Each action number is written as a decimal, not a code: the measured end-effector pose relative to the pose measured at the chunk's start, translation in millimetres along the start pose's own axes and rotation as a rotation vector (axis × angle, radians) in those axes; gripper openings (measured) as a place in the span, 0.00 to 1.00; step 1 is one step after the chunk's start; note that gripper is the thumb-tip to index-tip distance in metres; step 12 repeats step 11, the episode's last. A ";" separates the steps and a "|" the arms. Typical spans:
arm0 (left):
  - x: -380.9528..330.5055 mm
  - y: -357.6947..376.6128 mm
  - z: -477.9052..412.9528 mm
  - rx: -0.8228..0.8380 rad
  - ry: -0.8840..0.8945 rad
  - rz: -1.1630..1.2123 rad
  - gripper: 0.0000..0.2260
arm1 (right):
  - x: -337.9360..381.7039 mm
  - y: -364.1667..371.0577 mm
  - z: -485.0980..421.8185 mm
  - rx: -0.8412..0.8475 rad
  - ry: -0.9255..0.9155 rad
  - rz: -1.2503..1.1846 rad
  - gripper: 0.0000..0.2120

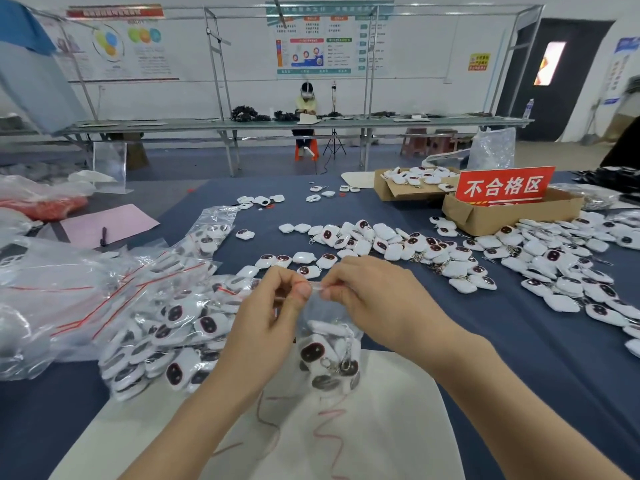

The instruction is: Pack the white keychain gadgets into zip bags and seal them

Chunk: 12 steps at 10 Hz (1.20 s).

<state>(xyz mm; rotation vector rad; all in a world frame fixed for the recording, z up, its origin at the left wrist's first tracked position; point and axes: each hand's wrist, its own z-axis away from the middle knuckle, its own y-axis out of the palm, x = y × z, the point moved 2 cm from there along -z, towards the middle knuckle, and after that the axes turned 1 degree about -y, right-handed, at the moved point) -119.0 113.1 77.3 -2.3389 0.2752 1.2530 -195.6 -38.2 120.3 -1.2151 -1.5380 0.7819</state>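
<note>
A small clear zip bag [329, 355] hangs in front of me above the table, with several white keychain gadgets inside. My left hand [273, 317] pinches the left end of its red zip strip. My right hand [374, 299] pinches the strip just to the right, fingertips nearly meeting my left ones. Loose white gadgets [398, 244] with dark red faces lie scattered over the blue tablecloth [519, 348] beyond and to the right. Filled zip bags [166, 334] pile up at the left.
Two cardboard boxes [485, 216] stand at the far right, one bearing a red sign [504, 186]. A white sheet with red marks [311, 438] lies under my arms. Pink paper and a pen [104, 225] sit at the left. A person sits at a distant bench [306, 105].
</note>
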 end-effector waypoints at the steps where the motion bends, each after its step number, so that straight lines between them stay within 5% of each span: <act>1: 3.9 2.3 -0.2 -0.017 -0.015 0.016 0.11 | 3.9 9.0 -4.3 -0.110 -0.001 0.038 0.07; 3: 10.2 5.0 5.3 -0.308 0.013 -0.087 0.10 | 6.8 18.8 -3.7 -0.178 -0.118 0.190 0.03; 6: 19.5 -8.8 5.2 -0.349 -0.014 -0.047 0.09 | -16.1 17.9 0.4 -0.164 -0.004 0.112 0.04; 8: 25.6 -26.2 -14.7 -0.340 -0.091 -0.033 0.07 | -21.2 23.0 -27.4 -0.070 0.201 0.196 0.33; 10: 49.8 -53.4 -62.3 -0.298 -0.237 -0.069 0.12 | -38.8 28.3 -33.3 -0.100 0.232 0.238 0.22; 11: 54.5 -80.1 -80.8 -0.283 -0.412 -0.173 0.11 | -61.5 3.1 -8.9 -0.349 0.378 -0.101 0.17; 12: 54.5 -80.1 -80.8 -0.283 -0.412 -0.173 0.11 | -61.5 3.1 -8.9 -0.349 0.378 -0.101 0.17</act>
